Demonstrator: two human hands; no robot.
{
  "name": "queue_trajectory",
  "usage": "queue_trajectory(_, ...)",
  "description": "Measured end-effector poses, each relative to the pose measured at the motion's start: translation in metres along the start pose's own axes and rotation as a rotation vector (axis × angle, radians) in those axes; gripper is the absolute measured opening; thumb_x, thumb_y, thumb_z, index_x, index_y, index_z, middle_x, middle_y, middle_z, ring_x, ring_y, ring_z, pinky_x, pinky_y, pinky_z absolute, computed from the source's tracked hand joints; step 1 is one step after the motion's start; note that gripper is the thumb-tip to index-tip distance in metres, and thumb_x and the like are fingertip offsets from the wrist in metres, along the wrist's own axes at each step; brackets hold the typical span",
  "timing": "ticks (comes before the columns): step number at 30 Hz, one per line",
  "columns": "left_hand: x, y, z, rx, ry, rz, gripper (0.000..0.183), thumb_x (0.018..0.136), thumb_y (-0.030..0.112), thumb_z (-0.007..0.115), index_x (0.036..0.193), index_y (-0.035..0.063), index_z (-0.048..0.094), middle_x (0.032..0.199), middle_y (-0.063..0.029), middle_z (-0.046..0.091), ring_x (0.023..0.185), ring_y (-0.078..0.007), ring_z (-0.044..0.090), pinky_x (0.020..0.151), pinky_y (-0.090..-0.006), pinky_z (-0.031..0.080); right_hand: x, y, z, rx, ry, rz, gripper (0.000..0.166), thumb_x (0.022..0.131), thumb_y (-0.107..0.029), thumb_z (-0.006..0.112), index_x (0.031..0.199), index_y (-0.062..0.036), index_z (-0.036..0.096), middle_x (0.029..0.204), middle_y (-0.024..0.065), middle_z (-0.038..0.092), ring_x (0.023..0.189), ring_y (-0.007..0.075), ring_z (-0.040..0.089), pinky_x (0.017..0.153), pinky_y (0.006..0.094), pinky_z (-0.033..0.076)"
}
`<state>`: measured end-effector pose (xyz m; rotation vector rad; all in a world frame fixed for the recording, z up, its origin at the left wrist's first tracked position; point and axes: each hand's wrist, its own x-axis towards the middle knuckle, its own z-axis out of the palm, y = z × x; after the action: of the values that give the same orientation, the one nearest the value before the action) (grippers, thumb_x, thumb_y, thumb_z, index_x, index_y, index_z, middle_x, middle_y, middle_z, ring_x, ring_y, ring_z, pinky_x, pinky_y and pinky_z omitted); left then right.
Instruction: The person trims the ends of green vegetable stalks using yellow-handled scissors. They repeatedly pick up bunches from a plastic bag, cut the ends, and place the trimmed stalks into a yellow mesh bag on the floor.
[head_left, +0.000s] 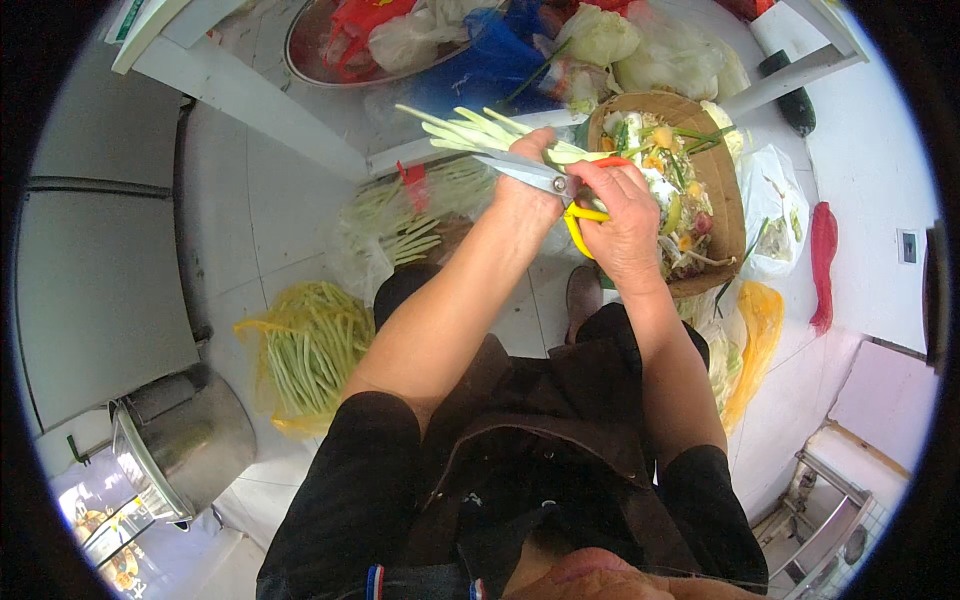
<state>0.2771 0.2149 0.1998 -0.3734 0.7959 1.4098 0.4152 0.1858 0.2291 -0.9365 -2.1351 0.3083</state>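
A bunch of pale green long beans (461, 133) is gripped in my left hand (521, 191), its long ends fanning out to the left. My right hand (621, 217) holds scissors (529, 174) with one red and one yellow handle. Their blades point left across my left hand, just below the beans. Beside my right hand, a cardboard box (724, 202) contains vegetable scraps (679, 176). The beans' other ends lie near the box's left rim, partly hidden by my right fingers.
A yellow mesh bag of green beans (319, 364) and a clear plastic bag of beans (409, 236) lie on the floor. White table legs (255, 101) frame the far side. A metal basin (300, 67) holds plastic bags. At left stands a stainless steel pot (206, 442).
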Motion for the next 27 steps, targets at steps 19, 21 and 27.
queue_trajectory(19,-0.012,0.017,0.002,0.087,-0.187,0.206,0.023,0.088,0.004,0.068,0.108,-0.0040,0.061,0.100,-0.0141,0.065,0.092,-0.0294,0.065,0.087,-0.0434,0.054,-0.012,-0.002,-0.042,0.176,-0.126,0.226,0.045,0.069,0.007,0.076,0.109,-0.0118,0.069,0.092,0.0072,0.068,0.074,0.0217,0.062,0.067,0.0318,0.052)
queue_trajectory(21,-0.014,0.013,0.004,0.122,-0.221,0.256,0.019,0.095,0.011,0.067,0.107,-0.0027,0.060,0.101,-0.0159,0.063,0.093,-0.0317,0.064,0.093,-0.0465,0.053,-0.014,0.003,-0.042,0.176,-0.130,0.196,0.045,0.069,0.006,0.076,0.110,-0.0113,0.069,0.093,0.0072,0.069,0.074,0.0220,0.062,0.068,0.0318,0.052)
queue_trajectory(27,-0.030,0.009,0.016,0.137,-0.218,0.250,0.023,0.098,0.010,0.066,0.116,-0.0023,0.058,0.109,-0.0140,0.062,0.101,-0.0295,0.062,0.096,-0.0450,0.052,-0.017,0.004,-0.054,0.350,-0.063,0.260,0.052,0.077,0.005,0.083,0.124,-0.0072,0.063,0.100,0.0076,0.070,0.089,0.0169,0.067,0.082,0.0308,0.056)
